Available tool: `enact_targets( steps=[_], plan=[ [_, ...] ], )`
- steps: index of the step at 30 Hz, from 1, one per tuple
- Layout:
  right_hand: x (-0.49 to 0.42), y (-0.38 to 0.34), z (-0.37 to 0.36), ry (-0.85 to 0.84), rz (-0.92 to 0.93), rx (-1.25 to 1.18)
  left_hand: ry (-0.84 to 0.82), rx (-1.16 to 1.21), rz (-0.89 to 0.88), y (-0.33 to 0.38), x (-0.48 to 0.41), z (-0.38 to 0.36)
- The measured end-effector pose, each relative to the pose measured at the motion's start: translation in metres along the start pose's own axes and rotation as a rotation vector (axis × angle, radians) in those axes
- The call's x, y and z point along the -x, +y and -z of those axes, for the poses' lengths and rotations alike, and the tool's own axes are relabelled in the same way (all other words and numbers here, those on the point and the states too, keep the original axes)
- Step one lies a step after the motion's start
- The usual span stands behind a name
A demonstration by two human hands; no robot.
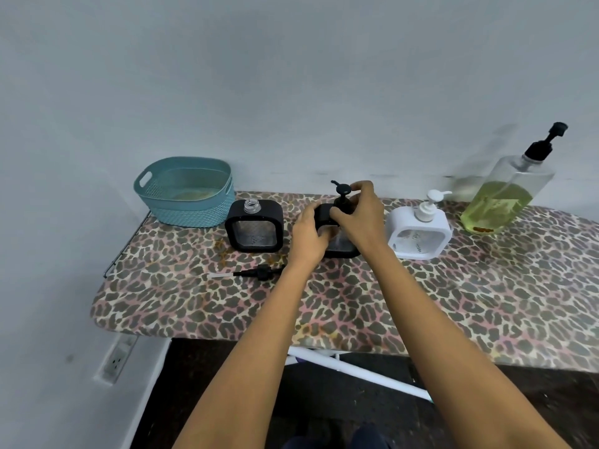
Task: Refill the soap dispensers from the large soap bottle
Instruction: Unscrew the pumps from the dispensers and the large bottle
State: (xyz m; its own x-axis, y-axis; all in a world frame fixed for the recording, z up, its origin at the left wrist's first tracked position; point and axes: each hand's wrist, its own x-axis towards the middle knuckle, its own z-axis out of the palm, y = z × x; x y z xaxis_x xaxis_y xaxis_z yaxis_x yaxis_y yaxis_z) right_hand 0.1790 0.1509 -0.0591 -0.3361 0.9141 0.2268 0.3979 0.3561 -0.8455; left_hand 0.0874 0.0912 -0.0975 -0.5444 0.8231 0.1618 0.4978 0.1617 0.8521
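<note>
Three dispensers: two black and one white, standing in a row on the leopard-print board (421,303) in front of you.
Open black dispenser (253,225): at the left of the row, its clear threaded neck uncovered.
Middle black dispenser (342,246): upright between your two hands and mostly hidden behind them.
White dispenser (418,233): just right of your right hand and not touching it, with a white pump on top.
Two black pumps: the loose pump (256,272) lies flat on the board near your left wrist, its tube pointing left. The fitted pump (343,191) stands on the middle black dispenser.
One big soap bottle (505,196): at the far right by the wall, well apart from both hands, with yellow-green soap in its lower part and a black pump on top.
One basket (186,191): teal, at the board's left end, behind the open black dispenser.
Left hand (309,234): your fingers curl round the left shoulder of the middle black dispenser and grip it.
Right hand (359,212): your fingers close round the fitted pump at its collar. They cover the collar, so it may be tight or loose.
</note>
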Motion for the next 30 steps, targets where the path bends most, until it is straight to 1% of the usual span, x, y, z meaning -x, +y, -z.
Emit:
enact_targets(
  steps=[2,4,6,9,12,16,20,23,25,26,28,30],
  plan=[
    [0.001,-0.001,-0.001,-0.013,0.022,-0.009,-0.002,0.000,-0.002,0.000,0.001,0.000],
    [0.001,0.000,-0.005,-0.010,0.048,0.035,-0.002,0.005,0.000,-0.001,0.001,0.000],
    [0.001,0.000,-0.006,-0.013,0.030,0.072,0.000,0.007,-0.002,-0.002,0.001,-0.001],
    [-0.003,-0.004,-0.001,-0.024,0.011,-0.009,0.001,0.004,-0.007,-0.001,0.002,-0.001],
    [-0.003,-0.014,0.009,0.014,0.046,-0.078,-0.007,0.013,-0.011,0.002,0.003,0.000],
    [-0.001,-0.034,0.026,0.140,0.105,-0.200,0.003,-0.002,0.007,0.005,0.006,0.001],
    [0.007,-0.051,0.054,0.355,0.118,-0.386,-0.040,-0.056,0.029,0.012,0.010,0.004],
    [0.016,-0.046,0.074,0.493,0.001,-0.658,-0.071,-0.055,0.075,0.013,0.015,0.008],
    [0.025,-0.029,0.082,0.509,-0.151,-0.851,-0.009,-0.019,0.116,0.014,0.022,0.011],
    [0.031,-0.019,0.083,0.502,-0.239,-0.905,0.041,-0.006,0.122,0.015,0.026,0.012],
    [0.048,0.003,0.079,0.483,-0.418,-0.909,0.130,0.027,0.115,0.015,0.037,0.014],
    [0.066,0.024,0.069,0.450,-0.585,-0.871,0.185,0.056,0.096,0.013,0.047,0.014]
  ],
)
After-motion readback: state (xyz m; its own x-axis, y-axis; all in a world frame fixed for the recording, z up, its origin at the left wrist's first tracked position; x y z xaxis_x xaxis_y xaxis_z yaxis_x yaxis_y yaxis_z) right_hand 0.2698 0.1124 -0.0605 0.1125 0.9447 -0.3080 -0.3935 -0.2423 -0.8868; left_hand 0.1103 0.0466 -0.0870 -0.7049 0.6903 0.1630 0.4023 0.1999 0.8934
